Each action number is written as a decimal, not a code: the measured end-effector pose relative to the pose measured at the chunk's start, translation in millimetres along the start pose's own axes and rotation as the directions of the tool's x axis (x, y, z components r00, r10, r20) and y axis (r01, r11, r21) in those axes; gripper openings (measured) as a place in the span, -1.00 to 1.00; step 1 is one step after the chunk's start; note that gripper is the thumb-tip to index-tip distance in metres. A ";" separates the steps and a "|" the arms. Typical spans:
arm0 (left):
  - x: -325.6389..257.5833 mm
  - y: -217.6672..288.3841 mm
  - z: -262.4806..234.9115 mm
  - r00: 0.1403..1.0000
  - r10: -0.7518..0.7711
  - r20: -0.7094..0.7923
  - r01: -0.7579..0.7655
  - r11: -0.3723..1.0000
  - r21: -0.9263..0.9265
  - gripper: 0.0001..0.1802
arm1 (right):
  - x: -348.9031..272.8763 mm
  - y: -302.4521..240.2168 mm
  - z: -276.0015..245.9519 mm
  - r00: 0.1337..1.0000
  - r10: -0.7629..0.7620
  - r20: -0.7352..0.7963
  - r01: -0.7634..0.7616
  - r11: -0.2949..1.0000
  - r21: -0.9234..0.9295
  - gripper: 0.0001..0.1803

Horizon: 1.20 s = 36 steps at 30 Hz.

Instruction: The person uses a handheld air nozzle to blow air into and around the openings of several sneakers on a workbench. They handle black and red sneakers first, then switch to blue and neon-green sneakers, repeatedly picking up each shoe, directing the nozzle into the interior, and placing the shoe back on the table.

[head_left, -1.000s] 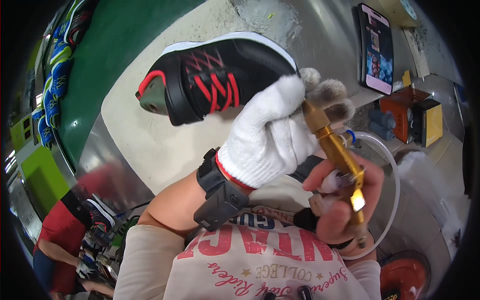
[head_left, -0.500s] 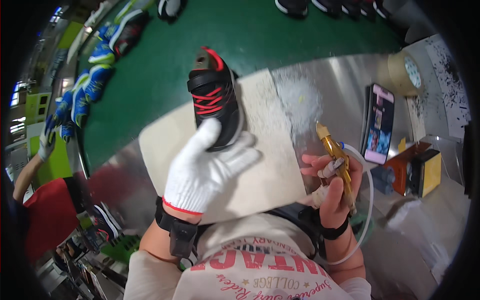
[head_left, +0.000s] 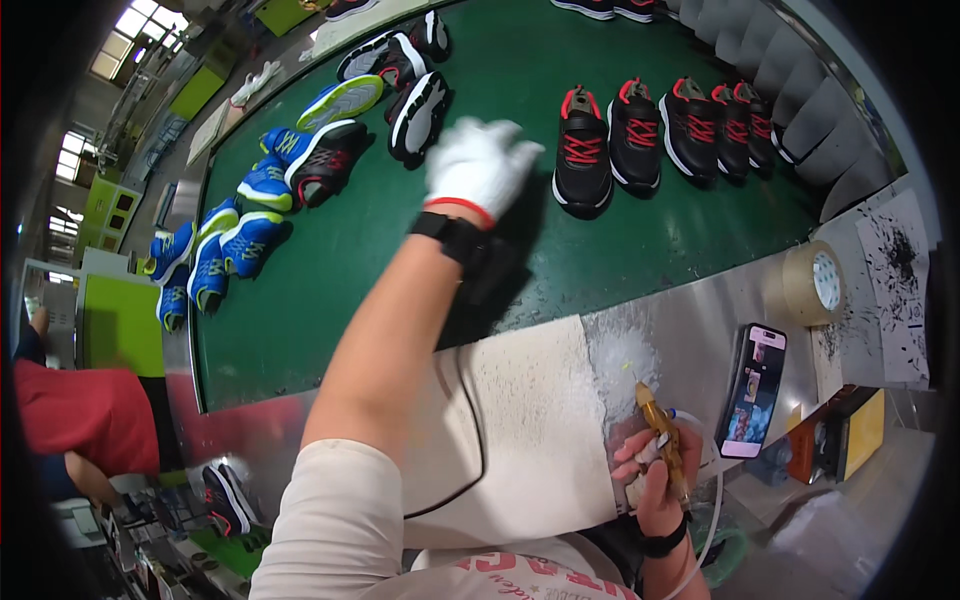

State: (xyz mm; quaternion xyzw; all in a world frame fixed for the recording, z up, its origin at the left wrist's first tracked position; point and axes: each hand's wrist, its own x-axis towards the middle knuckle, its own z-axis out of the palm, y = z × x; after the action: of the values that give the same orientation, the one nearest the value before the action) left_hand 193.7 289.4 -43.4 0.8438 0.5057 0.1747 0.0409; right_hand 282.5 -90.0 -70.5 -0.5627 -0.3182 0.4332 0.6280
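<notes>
My left hand (head_left: 480,165), in a white knit glove with a red cuff, reaches far out over the green work surface (head_left: 390,260). Its fingers look spread, somewhat blurred, with nothing visible in them. Just left of it a black shoe (head_left: 418,118) lies on its side, its sole showing. My right hand (head_left: 655,500), bare with wrapped fingers, grips a small gold spray gun (head_left: 661,430) fed by a clear hose (head_left: 718,490). The gun's tip points at a whitish residue patch (head_left: 622,355) beside the cream mat (head_left: 530,430).
Black shoes with red laces (head_left: 581,150) stand in a row at the right. Blue shoes (head_left: 250,243) lie at the left. A phone (head_left: 753,390) and a tape roll (head_left: 810,283) sit to the right. A person in red (head_left: 85,420) is at the far left.
My left hand has let go of the black shoe it held over the mat and moved forward. The view has shifted forward too. My right hand keeps hold of the spray gun.
</notes>
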 end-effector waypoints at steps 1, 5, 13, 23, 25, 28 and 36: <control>10.2 -23.9 -8.0 0.968 0.122 -0.218 -0.064 0.965 0.256 -0.52 | -1.4 1.1 0.5 1.000 0.007 0.006 -0.007 1.000 0.014 -0.38; 21.5 -121.2 -8.8 0.964 -0.234 0.126 0.239 0.971 -0.025 -0.57 | -2.9 1.7 1.9 1.000 0.031 0.004 -0.031 0.999 0.020 -0.37; -104.4 -93.6 -103.4 0.895 0.369 -0.252 -0.348 0.929 0.125 -0.37 | -2.8 -1.5 6.2 0.995 -0.055 0.077 0.062 0.994 -0.091 -0.39; -276.9 -37.0 -121.6 0.997 -0.036 0.075 0.082 0.274 -0.958 -0.29 | -33.2 -21.5 42.1 0.956 -0.194 0.219 0.233 0.958 -0.169 -0.23; -273.8 -28.6 -111.7 0.996 0.049 0.077 0.063 0.237 -0.970 -0.21 | -42.1 -41.3 61.5 0.916 -0.279 0.290 0.275 0.960 0.055 -0.28; -252.8 -15.0 -120.6 0.961 0.273 0.038 -0.029 0.239 -0.971 -0.29 | -43.5 -63.1 73.1 0.863 -0.248 0.440 0.172 0.963 0.205 -0.12; -217.4 -0.7 -102.6 0.919 0.386 0.077 0.062 0.050 -0.997 -0.36 | -17.9 -53.2 53.6 0.845 -0.285 0.453 0.239 0.958 0.157 -0.10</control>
State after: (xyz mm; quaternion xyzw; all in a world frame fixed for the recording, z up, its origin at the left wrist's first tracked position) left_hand 65.7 90.1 -2.6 0.6544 0.1346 0.3324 0.6656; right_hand 237.3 -82.6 -7.8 -0.3613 -0.5142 0.4817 0.6108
